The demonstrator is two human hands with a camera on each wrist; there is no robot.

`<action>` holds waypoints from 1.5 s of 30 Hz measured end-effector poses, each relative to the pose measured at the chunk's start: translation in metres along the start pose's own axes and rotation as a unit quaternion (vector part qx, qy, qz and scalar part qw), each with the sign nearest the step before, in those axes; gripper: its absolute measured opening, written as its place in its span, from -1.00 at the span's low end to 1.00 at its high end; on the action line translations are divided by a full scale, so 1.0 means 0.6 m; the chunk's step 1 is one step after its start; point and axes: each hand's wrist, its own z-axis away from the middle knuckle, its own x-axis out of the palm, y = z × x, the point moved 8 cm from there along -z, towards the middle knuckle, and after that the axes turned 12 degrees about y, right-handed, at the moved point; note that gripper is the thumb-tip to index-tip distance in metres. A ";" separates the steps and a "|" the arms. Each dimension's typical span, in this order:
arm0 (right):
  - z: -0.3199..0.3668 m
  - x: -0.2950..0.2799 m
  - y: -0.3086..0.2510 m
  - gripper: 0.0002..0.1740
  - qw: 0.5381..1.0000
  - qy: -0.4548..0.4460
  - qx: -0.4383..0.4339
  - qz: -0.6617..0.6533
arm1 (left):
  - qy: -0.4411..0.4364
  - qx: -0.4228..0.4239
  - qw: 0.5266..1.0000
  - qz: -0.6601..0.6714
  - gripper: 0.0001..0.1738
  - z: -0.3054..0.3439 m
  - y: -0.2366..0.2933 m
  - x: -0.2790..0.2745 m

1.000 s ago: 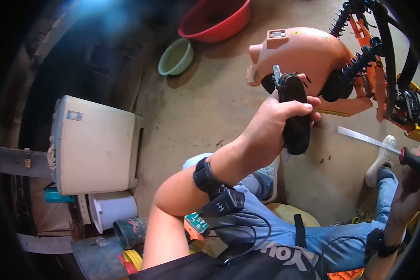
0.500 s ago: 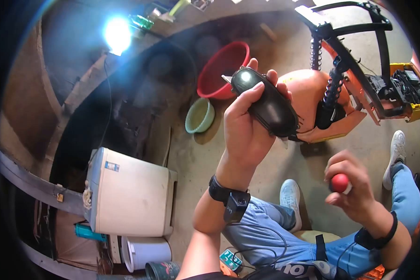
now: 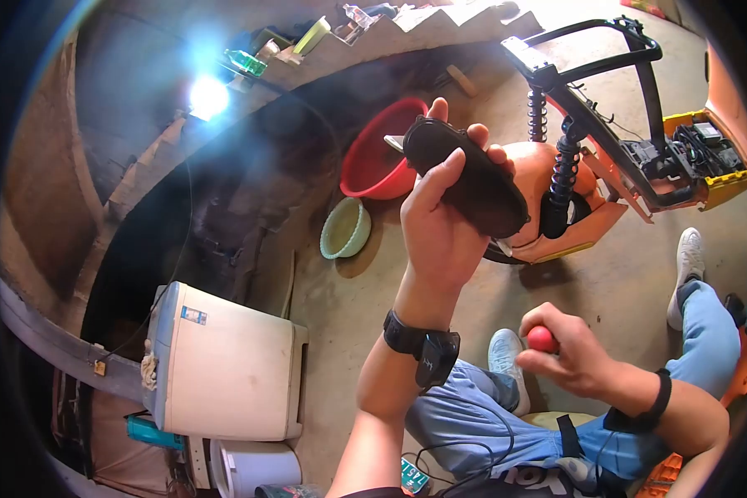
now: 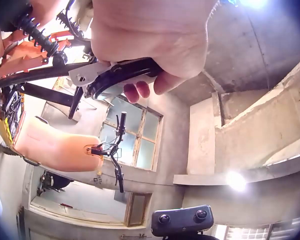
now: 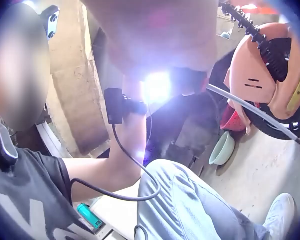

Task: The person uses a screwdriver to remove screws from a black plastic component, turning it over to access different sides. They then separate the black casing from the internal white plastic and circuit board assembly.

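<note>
In the head view my raised left hand [image 3: 440,232] grips a dark oval part [image 3: 477,187], thumb across its near face. A pale metal tab [image 3: 394,143] sticks out at the part's upper left end. The left wrist view shows the same hand [image 4: 155,37] from behind, with the dark part [image 4: 127,69] beneath it. Lower and to the right, my right hand [image 3: 585,357] is curled round a tool whose red handle end [image 3: 542,339] faces the camera. In the right wrist view a long metal shaft [image 5: 255,112] extends from that hand [image 5: 160,37].
An orange vehicle body with a black frame [image 3: 647,108] stands beyond the hands at the upper right. A red basin [image 3: 361,170] and green bowl [image 3: 346,241] lie on the floor. A white cabinet [image 3: 224,365] stands at left; a bright lamp [image 3: 209,98] shines above.
The head view has turned. From the right edge, my right hand has moved left towards the middle with the tool. My left hand has risen and tilted the dark part, keeping its grip.
</note>
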 end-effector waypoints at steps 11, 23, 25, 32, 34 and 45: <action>-0.009 0.088 -0.059 -0.33 0.994 0.060 0.081 -0.040 | 0.082 0.204 0.939 -0.267 -0.28 0.015 0.021 -0.033; 0.016 0.128 -0.070 -0.58 0.983 0.117 0.137 -0.042 | 0.092 0.228 0.957 -0.151 -0.32 0.047 0.057 -0.050; 0.022 0.136 -0.078 -0.57 0.984 0.111 0.137 -0.027 | 0.094 0.196 0.971 -0.101 -0.30 0.048 0.050 -0.058; 0.040 0.160 -0.104 -0.55 0.983 0.132 0.128 0.017 | 0.100 0.099 0.990 -0.009 -0.26 0.069 0.057 -0.071; 0.041 0.166 -0.109 -0.55 0.982 0.137 0.128 0.031 | 0.103 0.095 0.990 0.011 -0.27 0.074 0.059 -0.077; 0.059 0.161 -0.100 -0.31 0.982 0.118 0.132 0.061 | 0.135 0.100 0.986 0.015 -0.34 0.083 0.057 -0.129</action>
